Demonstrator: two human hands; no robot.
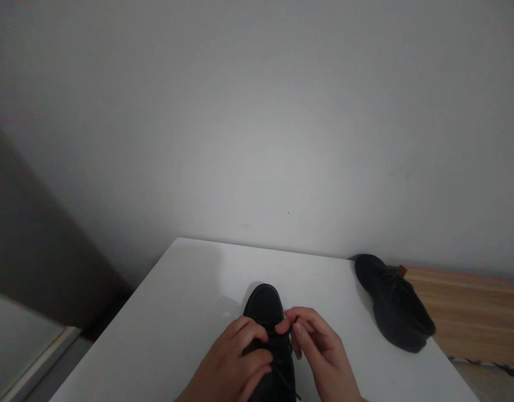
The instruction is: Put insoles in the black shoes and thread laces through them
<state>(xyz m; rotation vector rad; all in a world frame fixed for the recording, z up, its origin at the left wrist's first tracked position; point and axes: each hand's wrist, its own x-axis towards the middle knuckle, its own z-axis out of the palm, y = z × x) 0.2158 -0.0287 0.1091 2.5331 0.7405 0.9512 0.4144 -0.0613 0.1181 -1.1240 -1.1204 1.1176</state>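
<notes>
A black lace-up shoe [263, 302] rests on the white table with its toe pointing away from me. My left hand [236, 357] lies over the shoe's left side, fingers curled at the lacing; whether it grips anything is hidden. At the shoe's right side, my right hand [319, 352] pinches a dark shoelace [296, 320] between thumb and index finger. Another stretch of lace [287, 382] trails loosely over the shoe toward the lower right. My hands cover part of the lacing and the shoe's left side.
A second black shoe [393, 304] sits at the right edge of the white table [148, 329]. Beyond that edge is a wood-grained surface [470, 312]. A pale wall [257, 123] rises directly behind the table. At the lower left is a light-coloured panel [22, 340].
</notes>
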